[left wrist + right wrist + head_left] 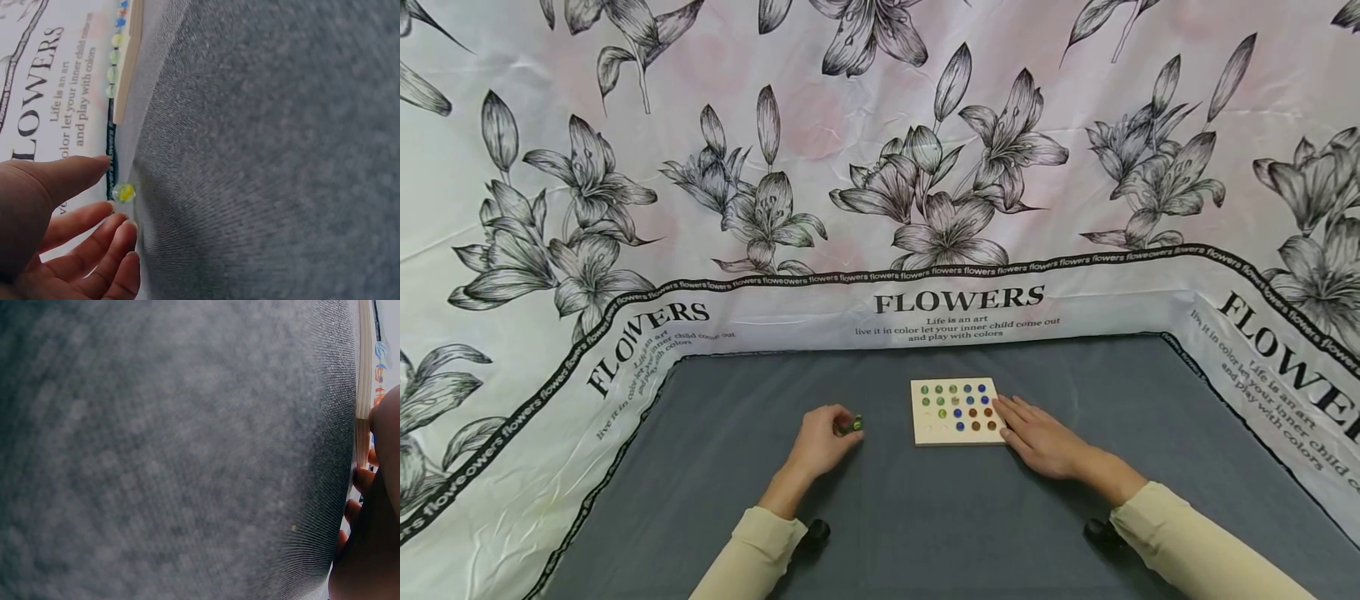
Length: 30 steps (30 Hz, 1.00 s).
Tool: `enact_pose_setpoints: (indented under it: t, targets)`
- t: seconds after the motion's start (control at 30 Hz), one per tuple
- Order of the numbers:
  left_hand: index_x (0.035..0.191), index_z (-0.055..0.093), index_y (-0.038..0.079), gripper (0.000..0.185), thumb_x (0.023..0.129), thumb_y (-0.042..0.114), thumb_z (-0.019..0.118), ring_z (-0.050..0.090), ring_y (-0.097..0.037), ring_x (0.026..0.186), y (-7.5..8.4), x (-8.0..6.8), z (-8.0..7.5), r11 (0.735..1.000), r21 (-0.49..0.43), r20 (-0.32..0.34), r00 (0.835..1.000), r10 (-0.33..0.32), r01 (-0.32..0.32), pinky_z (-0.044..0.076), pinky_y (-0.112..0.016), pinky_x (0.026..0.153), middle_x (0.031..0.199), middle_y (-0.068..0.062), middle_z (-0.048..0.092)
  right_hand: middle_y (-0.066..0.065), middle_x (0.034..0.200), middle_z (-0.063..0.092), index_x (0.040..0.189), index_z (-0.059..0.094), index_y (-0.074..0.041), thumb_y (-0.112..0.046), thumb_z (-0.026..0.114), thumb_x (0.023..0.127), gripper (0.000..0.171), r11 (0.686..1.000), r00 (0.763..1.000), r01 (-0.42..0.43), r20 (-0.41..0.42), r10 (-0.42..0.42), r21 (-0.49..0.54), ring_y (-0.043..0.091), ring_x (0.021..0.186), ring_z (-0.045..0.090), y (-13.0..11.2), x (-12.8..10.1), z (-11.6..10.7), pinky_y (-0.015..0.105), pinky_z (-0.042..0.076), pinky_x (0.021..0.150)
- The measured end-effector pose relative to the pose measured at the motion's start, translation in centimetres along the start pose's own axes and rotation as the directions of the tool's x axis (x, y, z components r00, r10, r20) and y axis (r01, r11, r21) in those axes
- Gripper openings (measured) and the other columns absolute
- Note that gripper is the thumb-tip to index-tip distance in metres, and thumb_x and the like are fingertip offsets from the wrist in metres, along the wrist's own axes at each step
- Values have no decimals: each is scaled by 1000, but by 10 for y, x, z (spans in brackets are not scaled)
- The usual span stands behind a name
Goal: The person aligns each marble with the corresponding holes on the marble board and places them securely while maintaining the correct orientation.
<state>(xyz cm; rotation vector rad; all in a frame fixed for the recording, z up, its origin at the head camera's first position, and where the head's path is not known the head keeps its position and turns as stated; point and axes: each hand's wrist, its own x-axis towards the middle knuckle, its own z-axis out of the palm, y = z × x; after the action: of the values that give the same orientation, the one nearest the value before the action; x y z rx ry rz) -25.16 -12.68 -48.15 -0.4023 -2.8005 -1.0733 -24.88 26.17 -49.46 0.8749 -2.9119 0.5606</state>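
A green-yellow glass marble (857, 422) is at the fingertips of my left hand (820, 442). In the left wrist view the thumb and curved fingers stand apart around this marble (124, 192), with a gap beside the thumb. To the right lies a pale wooden board (930, 437) with rows of green, yellow-green, blue and brown marbles; three hollows at its near left corner hold none. My right hand (1048, 442) rests with extended fingers against the board's right edge. The right wrist view shows its thumb and fingertips at the side of the board (364, 375).
A dark grey cloth (880, 517) covers the table. Behind it and along the sides rises a white flower-printed cloth (820, 317) with a black lettered border. A dark strap end shows beneath each wrist.
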Motion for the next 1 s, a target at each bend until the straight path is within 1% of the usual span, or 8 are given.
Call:
enact_pose_setpoints:
  t: [0.13,0.27,0.43,0.5,0.7,0.87,1.0]
  targets:
    - [109,72,-1,26,91,17,79,59,-16,76,-3,2,2,999,-22,15,999,-39,39,52,-35,67,95,-9,69,30,156,39,153,39,8,-22,47,110,53,1000,1000,10,-3,-10,5,54,143,33,-2,0,-1,66,29,113]
    - [106,73,0,23,91,16,79,60,-14,74,-5,6,3,996,-44,15,997,-75,76,53,-35,67,91,-6,68,28,157,39,155,38,4,-27,45,111,55,1000,1000,10,-5,-10,-16,52,144,33,5,0,5,62,29,114]
    - [100,73,1,17,91,14,78,61,-15,74,-6,11,3,995,-45,14,996,-91,92,53,-36,68,88,-4,68,28,157,39,156,37,3,-30,44,111,55,1000,1000,17,-24,-18,-23,52,143,34,10,0,8,63,29,113]
    - [98,73,2,15,91,15,78,60,-15,74,-6,13,4,994,-40,15,995,-97,97,53,-36,67,86,-4,67,28,158,38,156,37,3,-29,44,111,56,1000,1000,3,-11,-3,-16,51,145,33,10,1,7,63,27,114]
    - [95,73,4,12,92,14,78,58,-14,71,-5,15,6,993,-21,20,993,-113,114,51,-33,65,83,-2,65,21,164,31,159,31,0,-31,42,112,58,999,997,-47,55,47,-7,45,151,26,15,3,11,59,23,119]
    - [92,72,5,10,92,13,78,56,-13,69,-4,15,6,993,-13,20,993,-114,114,48,-31,62,81,-1,64,20,164,31,159,31,-1,-33,41,112,58,999,997,-51,56,51,-10,44,151,25,17,2,12,58,23,119]
    - [94,73,5,9,93,13,76,59,-14,70,-3,14,4,992,-18,36,991,-126,126,50,-32,63,83,-2,66,20,164,31,159,30,-1,-33,41,112,58,999,997,-50,53,51,-13,44,151,25,17,2,13,58,23,119]
